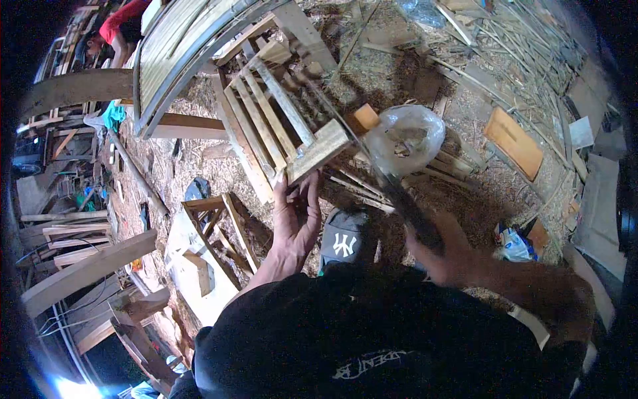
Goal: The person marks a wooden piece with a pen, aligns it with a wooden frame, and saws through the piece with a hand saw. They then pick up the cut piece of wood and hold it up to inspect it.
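Observation:
My left hand [296, 223] grips the near end of a slatted wooden frame [319, 147], thumb on one side and fingers curled beneath the end board. The frame is tilted, with several pale slats running away from me. My right hand [445, 253], smeared by motion, is closed around the dark handle of a long, thin-bladed tool [405, 206]. Its blade reaches up and left, passing by the frame's end board; blur hides its exact kind and whether it touches the wood. Dark fabric with a white emblem [344, 245] shows between my forearms.
A clear plastic bag [432, 126] and a small orange-brown block [366, 117] lie right of the frame. An orange-brown board [513, 143] is farther right. Another wooden frame [229, 226] stands at lower left. A curved slatted panel [176, 50] and a person in red [123, 23] are upper left.

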